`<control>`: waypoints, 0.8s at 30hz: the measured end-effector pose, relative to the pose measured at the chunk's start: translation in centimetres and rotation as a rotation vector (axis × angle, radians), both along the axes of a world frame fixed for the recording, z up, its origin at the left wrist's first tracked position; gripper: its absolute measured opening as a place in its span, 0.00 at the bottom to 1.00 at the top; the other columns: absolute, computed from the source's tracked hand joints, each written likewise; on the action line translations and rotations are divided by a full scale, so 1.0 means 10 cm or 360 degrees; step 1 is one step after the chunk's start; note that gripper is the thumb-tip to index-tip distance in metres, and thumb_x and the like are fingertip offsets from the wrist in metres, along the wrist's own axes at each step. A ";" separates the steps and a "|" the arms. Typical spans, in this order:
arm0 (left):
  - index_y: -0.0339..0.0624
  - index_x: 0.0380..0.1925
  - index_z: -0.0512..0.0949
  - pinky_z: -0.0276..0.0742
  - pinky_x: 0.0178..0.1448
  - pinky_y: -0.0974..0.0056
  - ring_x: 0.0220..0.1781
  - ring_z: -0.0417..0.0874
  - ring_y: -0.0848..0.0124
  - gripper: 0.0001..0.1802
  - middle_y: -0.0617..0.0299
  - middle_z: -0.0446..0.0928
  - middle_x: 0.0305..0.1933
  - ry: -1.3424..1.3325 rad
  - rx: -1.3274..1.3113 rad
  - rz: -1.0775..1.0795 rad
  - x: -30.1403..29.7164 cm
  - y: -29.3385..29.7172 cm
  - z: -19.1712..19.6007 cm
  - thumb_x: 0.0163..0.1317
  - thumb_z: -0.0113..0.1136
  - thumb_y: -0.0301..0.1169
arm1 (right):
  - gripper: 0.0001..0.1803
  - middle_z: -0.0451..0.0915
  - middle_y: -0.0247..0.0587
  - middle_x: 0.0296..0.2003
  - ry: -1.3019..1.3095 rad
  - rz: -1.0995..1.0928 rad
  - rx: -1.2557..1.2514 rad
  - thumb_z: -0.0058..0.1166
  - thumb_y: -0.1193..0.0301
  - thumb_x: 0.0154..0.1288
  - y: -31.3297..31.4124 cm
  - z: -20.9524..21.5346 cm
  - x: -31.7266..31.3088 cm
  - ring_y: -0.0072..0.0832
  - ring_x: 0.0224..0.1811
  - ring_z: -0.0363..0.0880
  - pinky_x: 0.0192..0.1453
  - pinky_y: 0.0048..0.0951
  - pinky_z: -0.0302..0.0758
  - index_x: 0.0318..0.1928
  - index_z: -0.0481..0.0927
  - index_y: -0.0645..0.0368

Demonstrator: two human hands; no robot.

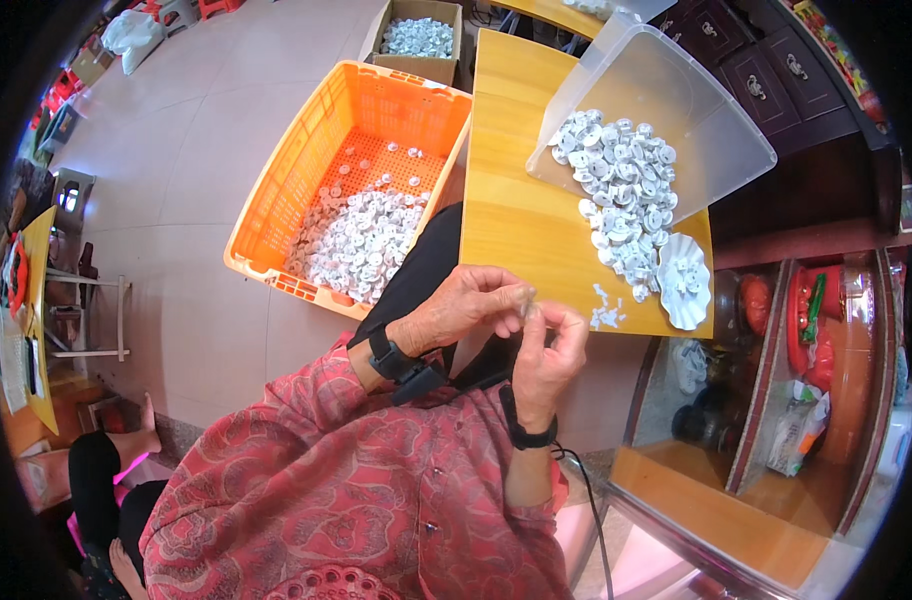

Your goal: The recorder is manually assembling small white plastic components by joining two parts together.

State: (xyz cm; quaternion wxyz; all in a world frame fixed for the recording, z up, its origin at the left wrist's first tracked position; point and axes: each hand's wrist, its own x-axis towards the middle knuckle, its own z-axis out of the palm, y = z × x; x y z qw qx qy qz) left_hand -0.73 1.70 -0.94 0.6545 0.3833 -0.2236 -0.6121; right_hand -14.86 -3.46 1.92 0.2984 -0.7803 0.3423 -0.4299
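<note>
My left hand and my right hand meet in front of me, just off the near edge of a wooden table. Thumb and fingers of both are pinched together, tip to tip. Whatever lies between the fingertips is too small and too covered to make out. To the right of them, a few tiny white bits lie on the table. A heap of small round white plastic parts spreads behind these. Beside the heap stands a white scalloped dish with some white pieces in it.
A translucent plastic bin lies tipped on its side behind the heap. On the floor to the left, an orange basket holds many white parts. A cardboard box of pale parts stands farther back. Shelves are at the right.
</note>
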 end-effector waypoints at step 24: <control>0.34 0.47 0.81 0.81 0.37 0.72 0.31 0.82 0.77 0.14 0.63 0.82 0.35 -0.0231 0.0212 0.0614 0.64 0.16 -0.01 0.69 0.63 0.35 | 0.07 0.79 0.46 0.37 0.0185 -0.0190 0.0110 0.56 0.75 0.69 -0.24 -0.20 -0.12 0.40 0.37 0.80 0.44 0.38 0.77 0.45 0.76 0.63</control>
